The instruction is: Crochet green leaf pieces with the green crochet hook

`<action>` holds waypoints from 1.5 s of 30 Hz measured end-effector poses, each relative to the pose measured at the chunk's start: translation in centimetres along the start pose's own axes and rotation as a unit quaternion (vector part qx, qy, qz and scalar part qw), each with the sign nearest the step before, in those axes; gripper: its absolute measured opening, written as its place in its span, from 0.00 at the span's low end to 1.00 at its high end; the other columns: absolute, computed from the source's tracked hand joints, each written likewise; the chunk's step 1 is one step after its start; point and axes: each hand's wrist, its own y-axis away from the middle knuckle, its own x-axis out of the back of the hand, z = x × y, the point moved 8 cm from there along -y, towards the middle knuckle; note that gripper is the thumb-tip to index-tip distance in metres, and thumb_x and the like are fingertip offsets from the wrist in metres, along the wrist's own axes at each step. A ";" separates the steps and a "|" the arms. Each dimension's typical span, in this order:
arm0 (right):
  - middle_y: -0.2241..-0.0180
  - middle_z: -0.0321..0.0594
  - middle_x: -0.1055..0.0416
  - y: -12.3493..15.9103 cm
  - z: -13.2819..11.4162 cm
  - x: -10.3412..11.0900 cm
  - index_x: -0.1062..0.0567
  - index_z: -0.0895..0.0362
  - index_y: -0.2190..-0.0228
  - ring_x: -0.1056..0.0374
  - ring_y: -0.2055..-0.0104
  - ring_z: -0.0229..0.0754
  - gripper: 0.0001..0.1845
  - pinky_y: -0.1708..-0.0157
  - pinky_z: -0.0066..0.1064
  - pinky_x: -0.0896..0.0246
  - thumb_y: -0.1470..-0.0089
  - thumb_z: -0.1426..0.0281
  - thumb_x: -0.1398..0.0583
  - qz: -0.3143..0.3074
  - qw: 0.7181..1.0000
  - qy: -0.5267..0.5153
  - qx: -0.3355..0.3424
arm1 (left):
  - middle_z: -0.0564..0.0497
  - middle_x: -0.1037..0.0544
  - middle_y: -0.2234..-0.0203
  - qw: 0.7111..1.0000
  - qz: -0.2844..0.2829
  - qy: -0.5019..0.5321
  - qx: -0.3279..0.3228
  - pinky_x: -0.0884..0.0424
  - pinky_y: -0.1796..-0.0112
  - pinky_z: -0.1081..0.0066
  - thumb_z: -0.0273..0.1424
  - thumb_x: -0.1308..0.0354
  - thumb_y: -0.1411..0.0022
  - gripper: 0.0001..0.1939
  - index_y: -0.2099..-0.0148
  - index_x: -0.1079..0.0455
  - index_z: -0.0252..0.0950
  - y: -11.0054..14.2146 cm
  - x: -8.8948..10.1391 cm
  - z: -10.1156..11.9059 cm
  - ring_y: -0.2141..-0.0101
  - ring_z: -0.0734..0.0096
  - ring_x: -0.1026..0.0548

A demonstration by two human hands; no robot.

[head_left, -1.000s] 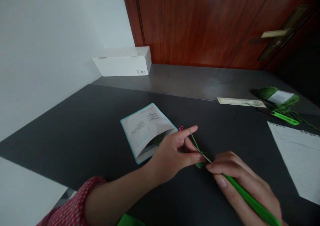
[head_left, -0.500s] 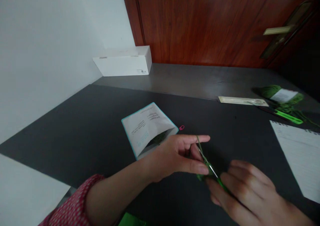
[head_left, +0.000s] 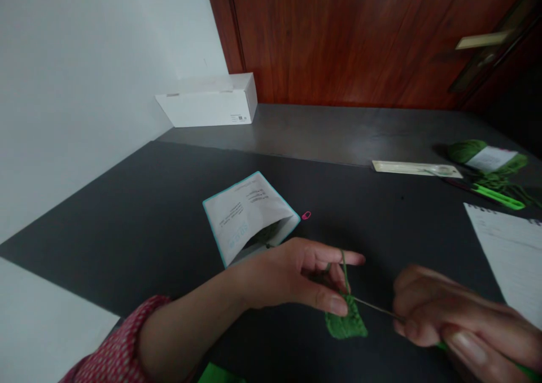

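Observation:
My left hand (head_left: 292, 275) pinches a small green crocheted piece (head_left: 348, 322) between thumb and fingers. Over its outstretched index finger runs a green yarn strand (head_left: 344, 270), going down to the top edge of the piece. To the right, my right hand (head_left: 453, 315) is closed round a crochet hook (head_left: 442, 346); only bits of its green handle show, and its tip is hidden. A thin, taut strand (head_left: 376, 307) stretches between the piece and the right hand's fingers. Behind the left wrist lies a white pouch (head_left: 241, 213) with its mouth gaping and dark green yarn inside.
A pink stitch marker (head_left: 306, 215) lies beside the pouch. Farther right are a pale narrow packet (head_left: 417, 169), a green yarn ball (head_left: 486, 156), a bright green tool (head_left: 498, 196) and a notebook (head_left: 508, 259). A white box (head_left: 207, 109) stands at the back left.
My right hand has moved right, away from the left, drawing out a taut strand. The crocheted piece now hangs in plain view below my left thumb; the hook's metal shaft no longer shows.

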 end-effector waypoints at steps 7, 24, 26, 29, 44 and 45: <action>0.69 0.40 0.27 0.0 -0.5 0.3 0.31 0.53 0.58 0.29 0.69 0.44 0.08 0.70 0.37 0.30 0.35 0.70 0.49 -0.072 0.996 -0.029 0.039 | 0.56 0.27 0.72 0.988 -0.082 0.124 0.038 0.37 0.64 0.75 0.30 0.29 0.52 0.29 0.46 0.27 0.35 -0.6 -1.3 -1.6 0.69 0.78 0.31; 0.74 0.37 0.27 0.3 2.0 -0.3 0.22 0.51 0.69 0.35 0.69 0.41 0.17 0.66 0.33 0.39 0.35 0.63 0.48 0.161 0.926 -0.316 -0.132 | 0.55 0.27 0.72 0.992 -0.041 0.118 -0.014 0.36 0.62 0.73 0.30 0.30 0.53 0.27 0.48 0.26 0.34 -0.9 -1.1 -1.3 0.72 0.79 0.32; 0.76 0.37 0.27 0.1 2.7 -0.5 0.21 0.52 0.71 0.35 0.70 0.41 0.17 0.68 0.31 0.39 0.37 0.62 0.46 0.194 0.911 -0.327 -0.157 | 0.55 0.27 0.72 0.995 -0.003 0.098 -0.029 0.36 0.60 0.72 0.28 0.30 0.52 0.26 0.49 0.25 0.34 -0.8 -0.8 -0.9 0.71 0.79 0.32; 0.77 0.37 0.28 0.0 3.5 -0.8 0.21 0.53 0.73 0.35 0.70 0.40 0.18 0.68 0.29 0.38 0.37 0.63 0.46 0.222 0.893 -0.346 -0.183 | 0.56 0.27 0.71 0.996 0.055 0.056 -0.041 0.35 0.57 0.70 0.27 0.31 0.50 0.26 0.47 0.27 0.38 -0.6 -0.2 -0.4 0.69 0.78 0.30; 0.77 0.38 0.30 0.2 5.2 -1.9 0.22 0.54 0.74 0.37 0.71 0.40 0.19 0.70 0.29 0.37 0.37 0.63 0.47 0.254 0.851 -0.391 -0.242 | 0.53 0.25 0.67 0.987 0.138 -0.052 -0.060 0.34 0.53 0.62 0.30 0.31 0.50 0.47 0.32 0.49 0.36 0.1 0.7 0.2 0.63 0.69 0.26; 0.77 0.38 0.30 0.2 5.3 -1.9 0.22 0.54 0.74 0.37 0.72 0.39 0.18 0.70 0.29 0.37 0.38 0.63 0.46 0.254 0.850 -0.391 -0.246 | 0.53 0.25 0.67 0.986 0.142 -0.049 -0.064 0.33 0.53 0.62 0.30 0.31 0.50 0.48 0.32 0.50 0.36 0.1 0.7 0.2 0.63 0.69 0.26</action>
